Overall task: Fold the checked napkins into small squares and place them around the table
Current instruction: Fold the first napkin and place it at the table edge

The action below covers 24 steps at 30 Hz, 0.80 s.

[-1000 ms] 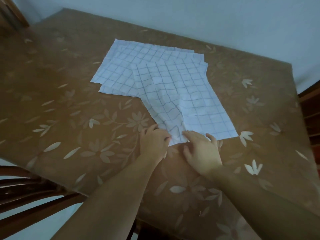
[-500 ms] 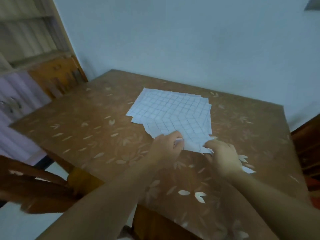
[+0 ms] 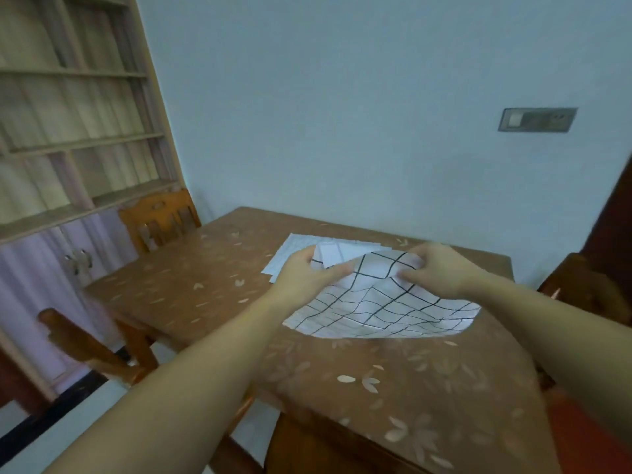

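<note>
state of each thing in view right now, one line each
left hand: grip shut on lifted napkin's upper edge
right hand: grip shut on the same edge
lifted napkin: unfolded, raised, sagging toward the table
napkin stack: lying flat, unfolded
table: covered by floral cloth

— Left side?
— Pale shelving unit (image 3: 78,107), lilac cabinet doors (image 3: 41,265) beneath; wooden chair (image 3: 159,218) against it, another chair (image 3: 89,350) nearer.
— Back wall?
— Pale blue wall (image 3: 342,97), grey switch plate (image 3: 537,120) upper right.
</note>
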Motion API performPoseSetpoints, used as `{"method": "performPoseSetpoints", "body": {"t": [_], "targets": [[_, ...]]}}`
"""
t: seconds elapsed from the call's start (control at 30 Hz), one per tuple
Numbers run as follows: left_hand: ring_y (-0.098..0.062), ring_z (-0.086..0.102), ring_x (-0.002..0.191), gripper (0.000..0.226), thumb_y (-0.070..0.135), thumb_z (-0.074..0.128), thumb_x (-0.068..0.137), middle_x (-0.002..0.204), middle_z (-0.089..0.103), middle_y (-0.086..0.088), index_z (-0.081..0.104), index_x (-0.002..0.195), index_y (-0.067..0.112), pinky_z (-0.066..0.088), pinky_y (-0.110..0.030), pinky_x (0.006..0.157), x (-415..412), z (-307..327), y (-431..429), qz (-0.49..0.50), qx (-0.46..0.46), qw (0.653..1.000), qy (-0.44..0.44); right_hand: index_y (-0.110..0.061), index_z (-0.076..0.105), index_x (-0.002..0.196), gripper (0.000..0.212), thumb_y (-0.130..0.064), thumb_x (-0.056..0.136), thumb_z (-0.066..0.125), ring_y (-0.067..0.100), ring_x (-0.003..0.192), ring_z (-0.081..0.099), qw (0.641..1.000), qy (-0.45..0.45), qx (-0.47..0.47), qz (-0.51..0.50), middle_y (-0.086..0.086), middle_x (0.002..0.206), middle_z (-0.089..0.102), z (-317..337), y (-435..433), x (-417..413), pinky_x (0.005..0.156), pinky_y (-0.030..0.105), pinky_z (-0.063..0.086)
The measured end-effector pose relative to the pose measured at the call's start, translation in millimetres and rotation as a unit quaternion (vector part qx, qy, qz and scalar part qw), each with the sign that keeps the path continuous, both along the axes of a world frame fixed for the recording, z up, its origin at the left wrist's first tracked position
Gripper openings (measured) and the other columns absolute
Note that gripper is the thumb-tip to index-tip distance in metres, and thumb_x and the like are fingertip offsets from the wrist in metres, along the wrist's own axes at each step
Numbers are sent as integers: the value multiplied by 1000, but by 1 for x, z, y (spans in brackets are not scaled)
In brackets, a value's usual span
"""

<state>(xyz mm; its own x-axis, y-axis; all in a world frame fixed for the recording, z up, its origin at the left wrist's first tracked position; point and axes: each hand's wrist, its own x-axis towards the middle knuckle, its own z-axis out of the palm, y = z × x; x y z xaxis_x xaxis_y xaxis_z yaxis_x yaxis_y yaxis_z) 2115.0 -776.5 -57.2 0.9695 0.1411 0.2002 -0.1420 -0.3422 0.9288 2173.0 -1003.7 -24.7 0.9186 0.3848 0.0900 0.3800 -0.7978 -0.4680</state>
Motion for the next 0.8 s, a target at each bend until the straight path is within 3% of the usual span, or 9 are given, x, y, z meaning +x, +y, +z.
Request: {"method": "performPoseSetpoints", "body": {"t": [0.17,0.33,0.43,0.5,0.57,0.63,0.7,0.73,0.8], "targets": [[-8,69,89,29,30,85,70,93,74,11,72,96,29,55,-25,80,-14,7,10,-61,55,989,126,-12,69,78,17,-27,85,73,15,69,53,997,57,49,11,-1,69,59,50,-19,-13,64,26,40],[-14,70,90,16,11,71,85,93,75,7,73,87,26,55,-32,86,-7,6,12,-77,-16,992,95,-17,75,88,22,-34,75,80,23,87,65,998,54,19,41,5,88,74,74,-33,5,86,37,49],[-4,68,98,17,10,68,87,101,75,11,75,98,21,53,-17,82,5,6,25,-90,-36,990,104,-23,67,117,69,-43,56,92,20,107,66,965,239,-110,25,-3,115,71,66,-50,16,96,41,52],[-8,64,109,30,19,72,81,114,72,8,71,111,16,49,-19,84,13,5,34,-77,-22,988,134,-15,59,130,87,-36,54,94,23,122,58,932,344,-112,22,2,134,61,52,-63,24,107,46,44],[-4,61,111,35,30,73,81,117,69,14,71,115,21,44,-20,86,17,1,41,-81,-2,985,155,-5,64,122,57,-20,70,83,26,122,60,918,393,12,49,9,133,63,40,-63,26,108,47,43],[-2,59,111,32,37,70,86,118,67,21,69,117,31,42,-23,87,25,-7,47,-84,-13,980,179,-1,65,116,40,-13,77,68,27,99,72,887,396,235,16,15,114,71,36,-54,21,86,44,57],[-12,65,109,33,34,72,85,118,69,15,67,117,34,49,-35,90,34,-12,50,-82,-79,972,204,-5,67,111,48,-35,75,61,26,85,75,817,387,428,-16,16,105,73,34,-48,15,75,44,60],[-21,67,107,35,31,74,84,119,70,6,67,118,29,52,-41,91,42,-16,51,-57,-125,966,218,-10,71,109,53,-49,74,57,24,85,74,788,389,478,-13,13,107,73,30,-45,9,77,44,59],[-29,67,101,30,30,70,86,123,67,-9,67,112,16,54,-42,86,58,-26,54,-12,-193,954,227,-29,68,114,56,-65,87,35,12,100,68,791,372,484,-46,-4,118,68,10,-40,-4,101,47,45]]}}
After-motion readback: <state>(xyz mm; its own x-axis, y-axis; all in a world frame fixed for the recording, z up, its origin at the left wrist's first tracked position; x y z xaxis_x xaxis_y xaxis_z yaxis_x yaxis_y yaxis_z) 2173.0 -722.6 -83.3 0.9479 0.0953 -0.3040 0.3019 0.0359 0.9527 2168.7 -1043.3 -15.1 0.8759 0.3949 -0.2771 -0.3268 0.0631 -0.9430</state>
